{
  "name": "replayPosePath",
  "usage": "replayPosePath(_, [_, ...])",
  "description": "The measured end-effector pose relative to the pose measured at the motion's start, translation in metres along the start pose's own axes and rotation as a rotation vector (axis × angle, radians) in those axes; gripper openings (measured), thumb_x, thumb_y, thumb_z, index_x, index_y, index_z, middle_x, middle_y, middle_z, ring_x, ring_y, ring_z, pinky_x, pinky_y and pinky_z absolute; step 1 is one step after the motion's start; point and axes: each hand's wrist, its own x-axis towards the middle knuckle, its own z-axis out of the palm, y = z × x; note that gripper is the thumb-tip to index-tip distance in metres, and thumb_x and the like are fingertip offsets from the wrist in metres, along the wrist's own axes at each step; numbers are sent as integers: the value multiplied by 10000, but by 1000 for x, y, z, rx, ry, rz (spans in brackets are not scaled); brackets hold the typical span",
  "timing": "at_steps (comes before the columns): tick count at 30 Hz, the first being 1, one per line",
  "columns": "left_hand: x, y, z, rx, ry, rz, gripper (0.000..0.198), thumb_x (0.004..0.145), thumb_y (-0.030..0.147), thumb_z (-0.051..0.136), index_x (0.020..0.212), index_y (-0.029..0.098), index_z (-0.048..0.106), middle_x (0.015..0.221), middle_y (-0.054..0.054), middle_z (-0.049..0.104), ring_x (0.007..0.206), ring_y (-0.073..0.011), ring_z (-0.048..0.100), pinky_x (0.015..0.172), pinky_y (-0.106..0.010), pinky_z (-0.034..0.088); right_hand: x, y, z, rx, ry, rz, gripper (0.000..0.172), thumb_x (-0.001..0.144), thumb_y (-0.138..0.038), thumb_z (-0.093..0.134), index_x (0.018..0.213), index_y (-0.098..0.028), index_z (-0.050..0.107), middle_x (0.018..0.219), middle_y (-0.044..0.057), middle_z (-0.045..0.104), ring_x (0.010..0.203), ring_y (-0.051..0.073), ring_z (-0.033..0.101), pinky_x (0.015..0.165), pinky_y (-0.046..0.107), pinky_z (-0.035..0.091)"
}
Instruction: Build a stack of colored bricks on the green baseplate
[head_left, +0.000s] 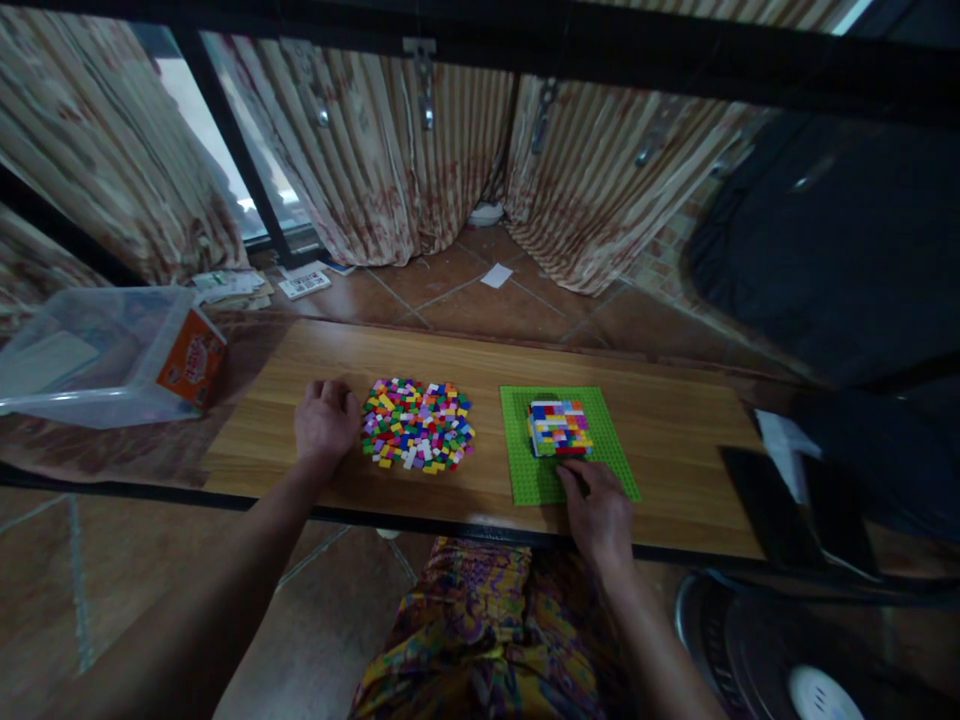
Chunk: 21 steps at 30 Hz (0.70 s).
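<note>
A colourful block of stacked toy bricks (560, 429) stands on the green baseplate (611, 465), toward its upper middle. My right hand (598, 508) is at the block's near edge, thumb and index finger drawn together there. Whatever lies between those fingertips is too small to make out. To the left, many loose toy bricks (417, 424) in mixed colours are spread in a rough heap. Against the heap's left side rests my left hand (325, 422), its fingers curled in a loose fist on the wooden tabletop (487, 365), with nothing visible in it.
A clear plastic bin (112, 385) with an orange label sits left of the board. Dark flat objects (772, 505) and white paper lie at the right end. Below right is a round dark appliance (780, 650). Curtains (390, 160) hang beyond the table.
</note>
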Motion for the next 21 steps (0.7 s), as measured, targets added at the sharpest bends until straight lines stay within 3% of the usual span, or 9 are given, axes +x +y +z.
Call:
replayPosePath(4, [0,0,0,-6,0,10,303,829,325,445,978,163,654,1028,-133,611,896,-259,594,777,-369,457,-1,-5,-9,162,-25,75,358,882,-468,507,911,-180,717,914,103,721,841,228,649,777,359,495])
replayPosePath(10, [0,-1,0,4,0,2,306,841,338,431,970,169,650,1032,-137,607,896,-260,590,762,-366,449,4,-19,-10,443,7,324,405,839,-532,552,952,-169,691,860,90,731,624,180,656,627,327,529])
replayPosePath(14, [-1,-1,0,9,-6,8,318,850,343,423,993,167,647,1043,-138,608,884,-260,591,753,-366,450,8,-20,-7,567,19,389,399,801,-523,607,960,-165,680,815,79,730,635,186,676,637,339,549])
replayPosePath(18, [-1,-1,1,8,-5,2,310,845,335,433,991,167,650,1050,-136,608,879,-258,592,757,-365,451,7,-16,-5,579,7,362,373,810,-482,613,997,-166,681,864,79,730,702,197,687,694,369,553])
replayPosePath(21, [-1,0,0,-5,-7,-11,296,838,326,442,987,172,647,1050,-132,600,880,-255,589,767,-367,447,9,-13,-6,429,22,191,294,842,-437,588,952,-197,717,950,80,719,846,209,671,802,394,530])
